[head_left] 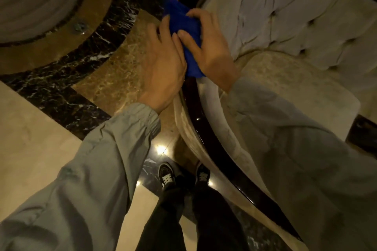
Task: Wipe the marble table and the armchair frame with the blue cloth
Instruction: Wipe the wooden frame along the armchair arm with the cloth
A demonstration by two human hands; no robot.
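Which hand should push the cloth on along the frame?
Probably the right hand: it grips the blue cloth from the seat side, over the dark frame. The left hand only steadies its outer edge.

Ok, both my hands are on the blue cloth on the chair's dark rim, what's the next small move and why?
Probably slide the blue cloth along the dark glossy frame toward your body. Both the left hand and the right hand already press it around the rim, and a long stretch of that curved frame runs back from the cloth toward your shoes.
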